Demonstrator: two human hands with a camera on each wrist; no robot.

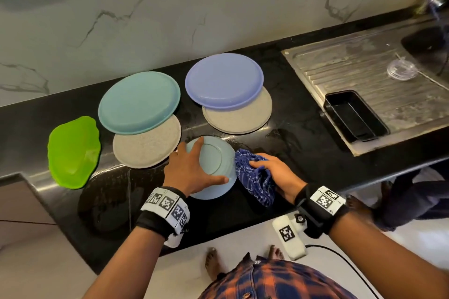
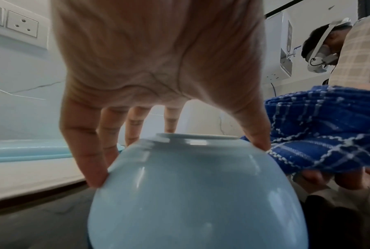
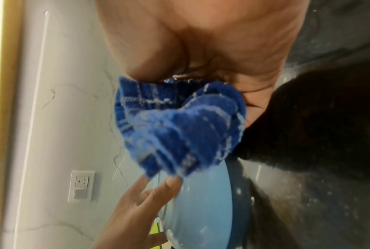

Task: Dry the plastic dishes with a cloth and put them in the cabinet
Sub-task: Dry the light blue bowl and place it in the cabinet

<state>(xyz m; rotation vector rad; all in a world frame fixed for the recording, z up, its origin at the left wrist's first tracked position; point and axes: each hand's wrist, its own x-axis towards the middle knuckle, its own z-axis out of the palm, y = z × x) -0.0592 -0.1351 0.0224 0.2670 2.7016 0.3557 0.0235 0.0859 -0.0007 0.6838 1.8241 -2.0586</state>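
Note:
A light blue plastic bowl [image 1: 216, 160] [image 2: 190, 193] [image 3: 205, 210] lies upside down on the black counter [image 1: 303, 153] near its front edge. My left hand [image 1: 192, 165] [image 2: 158, 67] spans it from above, fingers curled over the far-left rim and the thumb on the near-right rim. My right hand [image 1: 274, 172] [image 3: 211, 42] grips a bunched blue checked cloth [image 1: 252, 177] [image 2: 324, 128] [image 3: 179, 128], which touches the bowl's right side. Behind lie a teal plate [image 1: 138, 102], a lilac-blue plate [image 1: 224, 80], two grey plates [image 1: 148, 145] [image 1: 243, 116] and a green dish [image 1: 73, 150].
A steel drainboard [image 1: 364, 73] with a black tray [image 1: 354, 116] and a clear lid [image 1: 402, 69] is to the right, with the sink basin [image 1: 427, 43] beyond. A marble wall backs the counter. The counter's front edge runs just below my wrists.

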